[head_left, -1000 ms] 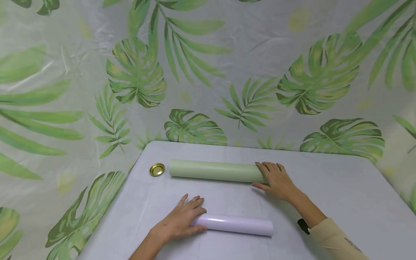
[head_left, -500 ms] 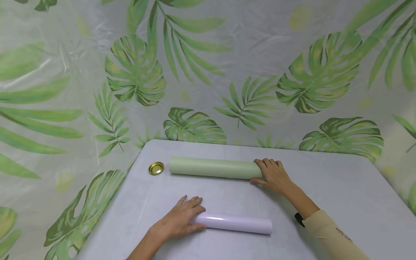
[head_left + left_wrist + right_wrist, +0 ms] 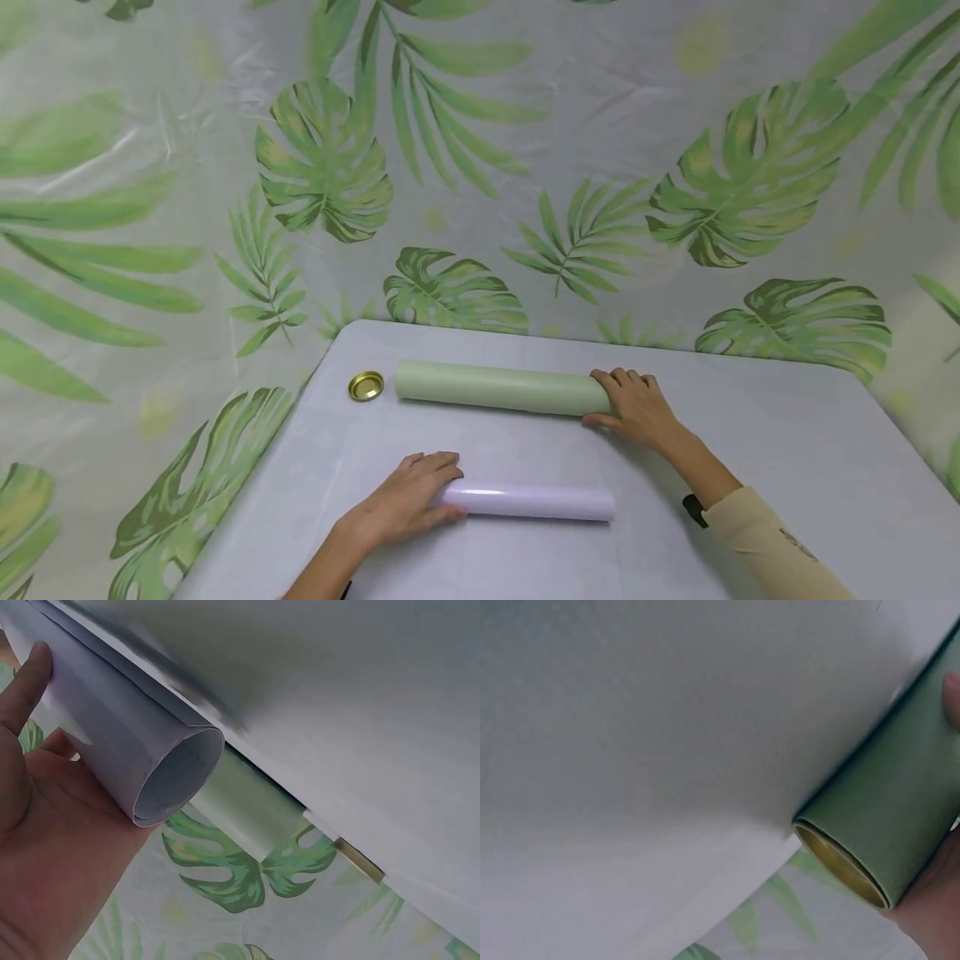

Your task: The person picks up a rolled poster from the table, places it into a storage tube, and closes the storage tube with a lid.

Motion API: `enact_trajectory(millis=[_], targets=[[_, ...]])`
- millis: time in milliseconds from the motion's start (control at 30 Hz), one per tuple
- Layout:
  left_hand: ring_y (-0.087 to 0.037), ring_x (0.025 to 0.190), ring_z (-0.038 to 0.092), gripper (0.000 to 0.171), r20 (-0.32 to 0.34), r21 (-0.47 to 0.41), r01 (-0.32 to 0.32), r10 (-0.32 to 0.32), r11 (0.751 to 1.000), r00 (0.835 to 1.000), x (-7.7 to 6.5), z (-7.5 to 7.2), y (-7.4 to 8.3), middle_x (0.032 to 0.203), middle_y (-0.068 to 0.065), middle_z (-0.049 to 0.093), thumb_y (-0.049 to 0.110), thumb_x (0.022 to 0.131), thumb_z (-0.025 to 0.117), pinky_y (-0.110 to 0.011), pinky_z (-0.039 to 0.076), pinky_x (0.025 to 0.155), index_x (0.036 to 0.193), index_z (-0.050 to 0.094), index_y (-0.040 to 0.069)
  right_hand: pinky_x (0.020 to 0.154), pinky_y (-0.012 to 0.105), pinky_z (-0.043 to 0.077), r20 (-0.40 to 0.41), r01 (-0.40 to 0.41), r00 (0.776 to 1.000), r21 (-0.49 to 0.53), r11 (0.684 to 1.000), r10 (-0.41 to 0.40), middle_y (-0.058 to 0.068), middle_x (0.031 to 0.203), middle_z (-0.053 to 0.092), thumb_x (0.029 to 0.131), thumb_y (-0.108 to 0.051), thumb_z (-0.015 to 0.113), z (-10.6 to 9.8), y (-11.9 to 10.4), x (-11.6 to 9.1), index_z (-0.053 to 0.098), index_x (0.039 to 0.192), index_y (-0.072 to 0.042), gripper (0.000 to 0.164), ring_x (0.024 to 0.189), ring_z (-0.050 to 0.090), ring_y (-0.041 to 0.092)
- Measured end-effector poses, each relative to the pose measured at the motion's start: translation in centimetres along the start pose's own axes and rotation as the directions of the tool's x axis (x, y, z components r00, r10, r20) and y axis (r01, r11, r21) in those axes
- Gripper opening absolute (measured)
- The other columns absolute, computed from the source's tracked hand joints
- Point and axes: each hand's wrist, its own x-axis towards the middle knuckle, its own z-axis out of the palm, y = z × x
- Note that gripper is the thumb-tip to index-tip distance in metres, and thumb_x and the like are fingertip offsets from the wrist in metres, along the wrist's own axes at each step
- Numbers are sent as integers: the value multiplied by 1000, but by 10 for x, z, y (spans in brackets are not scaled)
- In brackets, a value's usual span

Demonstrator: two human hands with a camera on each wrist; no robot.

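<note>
A: Biggest 1st?
B: Leaf-print backdrop (image 3: 592,117), monstera + palm fronds on pale gray, behind the table & along its L side. Then the white table (image 3: 757,425), rounded far corners.
A: What's on it?
B: Light-green roll (image 3: 495,388), nr the far edge, lying approx L to R. R wrist cam shows a gold-toned inside at its end. Next, lilac roll (image 3: 536,502), shorter + thinner, glossy, closer to the person, approx parallel to the green one, well apart from it. L wrist cam: hollow end, layers overlapping at the rim.
A: Arms, hands?
B: Beige sleeve (image 3: 757,533) on the R arm, w/ small dark print. R hand (image 3: 637,410) grips the green roll's R end, thumb on the near side, fingers over the far side. L hand (image 3: 407,497) grips the lilac roll's L end, thumb likewise nearest the person.
A: Small stuff?
B: Shallow gold dish (image 3: 366,386), poss. a lid, can't tell; just beside the green roll's L end, not touching. Last, black band (image 3: 694,510) at the R wrist, by the cuff.
</note>
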Motion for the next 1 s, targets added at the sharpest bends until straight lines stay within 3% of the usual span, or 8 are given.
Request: enact_trajectory(millis=[267,467,1000], targets=[[-21,119,61,40,-47,10,21,-20,1000,999,-5,-3,-6,129,-5,66,41,96,73,-39,48,95,121,70,10,90,64,46,-5,-16,1000,3,1000,16,21,122,66,84,-56,80,1,1,-1,57,145,-11,79,107,61,44],[-9,98,57,36,-77,-10,26,-27,1000,997,-6,-6,-8,113,5,65,38,95,75,-32,48,86,120,70,13,91,63,44,4,-25,1000,12,1000,25,22,122,65,84,-56,79,1,0,-2,56,146,-12,79,109,61,44],[-5,88,53,45,-177,-17,-40,37,999,983,-6,-12,-19,105,8,64,40,97,71,-28,46,79,137,66,20,95,65,42,-13,-33,999,22,999,34,23,123,64,84,-54,80,4,1,-3,54,146,-12,79,112,59,45]])
